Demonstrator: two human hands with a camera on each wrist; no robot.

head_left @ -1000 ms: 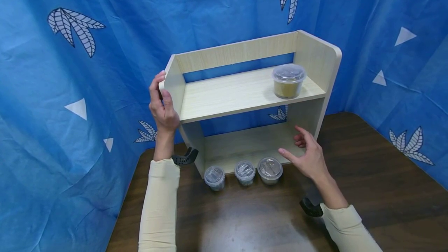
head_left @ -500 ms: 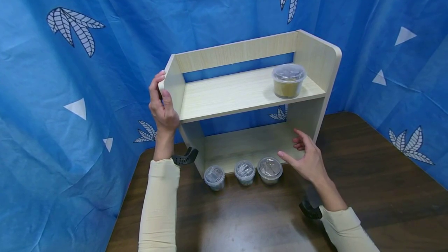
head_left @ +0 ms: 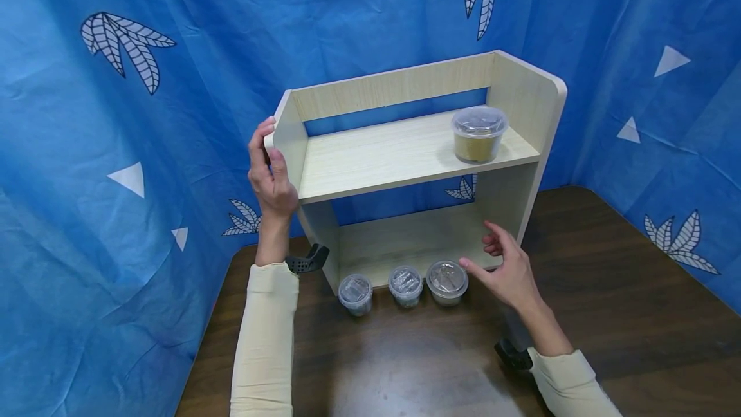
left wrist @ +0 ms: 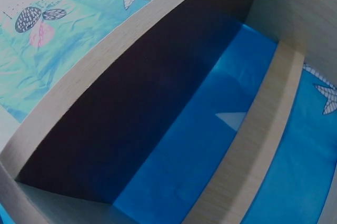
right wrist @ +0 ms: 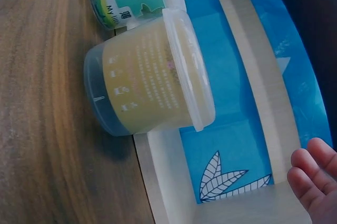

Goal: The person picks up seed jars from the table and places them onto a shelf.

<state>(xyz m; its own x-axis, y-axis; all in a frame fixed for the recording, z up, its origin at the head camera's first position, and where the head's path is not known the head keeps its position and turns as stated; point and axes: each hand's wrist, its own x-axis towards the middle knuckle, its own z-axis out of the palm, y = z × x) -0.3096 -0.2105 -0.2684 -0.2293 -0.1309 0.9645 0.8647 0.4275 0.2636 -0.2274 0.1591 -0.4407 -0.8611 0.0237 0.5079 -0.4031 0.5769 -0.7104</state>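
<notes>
In the head view, a two-tier pale wooden shelf (head_left: 370, 153) stands at the table's back. My left hand (head_left: 272, 176) grips the front edge of its left side panel, thumb on the front. My right hand (head_left: 509, 272) reaches in front of the lower tier with thumb and fingers spread, holding nothing. Its thumb is close to the right end of a row of three lidded plastic tubs: the larger tub (head_left: 447, 283), the middle tub (head_left: 406, 286) and the left tub (head_left: 356, 295). The right wrist view shows fingers (right wrist: 313, 174) apart from a tub with a yellowish printed label (right wrist: 147, 77).
A larger lidded tub (head_left: 479, 135) with yellowish sides sits on the upper tier's right end. The dark wooden table (head_left: 417, 365) extends in front of the shelf. A blue patterned curtain (head_left: 370, 11) hangs behind it and at both sides.
My right hand has drifted slightly down and left, its thumb closer to the larger front tub. My left hand keeps its grip on the shelf's side panel.
</notes>
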